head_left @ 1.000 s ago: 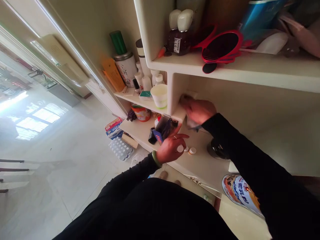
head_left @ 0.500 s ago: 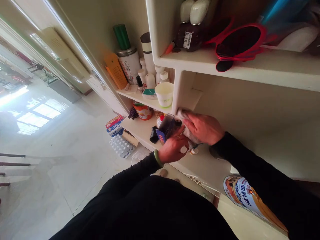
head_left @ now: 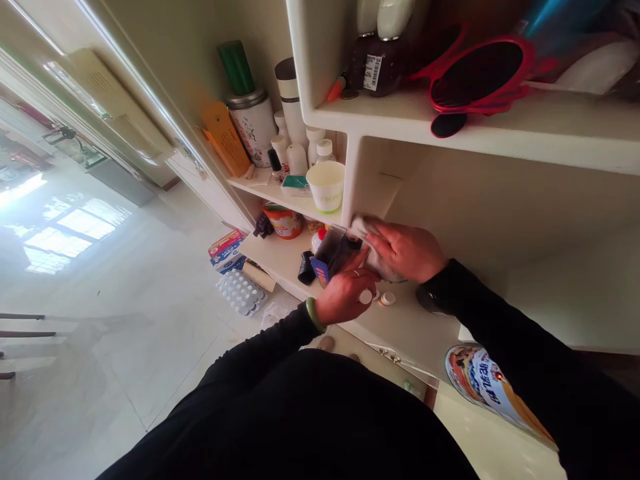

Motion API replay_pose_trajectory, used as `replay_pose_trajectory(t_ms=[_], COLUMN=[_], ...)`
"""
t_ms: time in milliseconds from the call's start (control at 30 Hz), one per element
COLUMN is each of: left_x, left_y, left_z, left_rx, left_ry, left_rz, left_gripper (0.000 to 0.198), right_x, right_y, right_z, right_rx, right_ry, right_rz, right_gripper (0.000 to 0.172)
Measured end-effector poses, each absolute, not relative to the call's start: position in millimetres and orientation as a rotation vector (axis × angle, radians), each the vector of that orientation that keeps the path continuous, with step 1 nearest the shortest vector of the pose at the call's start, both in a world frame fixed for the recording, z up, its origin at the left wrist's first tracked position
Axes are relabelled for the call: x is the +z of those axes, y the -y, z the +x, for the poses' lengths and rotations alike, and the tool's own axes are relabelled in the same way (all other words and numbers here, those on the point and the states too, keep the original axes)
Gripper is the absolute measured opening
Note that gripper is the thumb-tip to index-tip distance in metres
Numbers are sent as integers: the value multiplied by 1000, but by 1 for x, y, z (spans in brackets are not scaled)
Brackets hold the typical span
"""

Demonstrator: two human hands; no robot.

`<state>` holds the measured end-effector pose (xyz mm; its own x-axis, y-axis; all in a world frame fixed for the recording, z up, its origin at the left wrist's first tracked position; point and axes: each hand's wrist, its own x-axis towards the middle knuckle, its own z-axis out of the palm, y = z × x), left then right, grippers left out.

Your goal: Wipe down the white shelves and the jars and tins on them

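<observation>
My left hand [head_left: 344, 299], with a green bangle at the wrist and a ring, is closed around a small item of which only a round white cap [head_left: 365, 297] shows. Its fingers reach toward an open dark blue box [head_left: 325, 260]; whether they touch it I cannot tell. My right hand [head_left: 415, 252] grips a greyish cloth [head_left: 383, 263], pressed near the base of the upright divider [head_left: 354, 180]. Just below the cloth stands a small white-capped bottle [head_left: 387, 299] on the lower shelf. A black cylindrical object [head_left: 307, 268] lies left of the box.
A white cup [head_left: 326, 187], small bottles and a tin [head_left: 253, 127] crowd the left shelf. Red sunglasses [head_left: 477, 77] overhang the upper shelf's edge. A large can [head_left: 493, 383] lies beneath my right arm. Boxes [head_left: 226, 249] and a bubbled plastic tray [head_left: 240, 292] are at lower left.
My right hand and the cloth have shifted slightly, uncovering more of the small white-capped bottle below. My left hand keeps its hold. The whole view has moved a little.
</observation>
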<state>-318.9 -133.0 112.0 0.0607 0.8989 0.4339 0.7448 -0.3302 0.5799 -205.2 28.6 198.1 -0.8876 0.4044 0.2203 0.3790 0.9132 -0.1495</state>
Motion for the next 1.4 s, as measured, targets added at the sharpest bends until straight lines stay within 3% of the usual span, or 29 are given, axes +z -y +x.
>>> replay_pose_trajectory(t_ms=[467, 667, 767, 900, 1100, 1400], left_x=[114, 111, 116, 123, 119, 118], left_y=[133, 134, 135, 137, 137, 138], left_z=[-318, -320, -320, -320, -320, -320], left_rx=[1083, 1005, 1158, 1175, 1210, 1162], left_ry=[-1722, -1758, -1659, -1631, -1596, -1593], left_rz=[2144, 2150, 2153, 2091, 2083, 2065], left_gripper=[20, 18, 16, 18, 16, 23], right_x=[199, 184, 180, 169, 141, 149], right_y=[-14, -15, -32, -38, -51, -138], right_z=[-206, -184, -180, -202, -234, -257], right_rx=[114, 381, 508, 409, 503, 475], right_ry=[2829, 2827, 2514, 2254, 2251, 2305], right_rz=[-622, -249, -353, -418, -273, -370], right_gripper=[51, 41, 45, 46, 51, 54])
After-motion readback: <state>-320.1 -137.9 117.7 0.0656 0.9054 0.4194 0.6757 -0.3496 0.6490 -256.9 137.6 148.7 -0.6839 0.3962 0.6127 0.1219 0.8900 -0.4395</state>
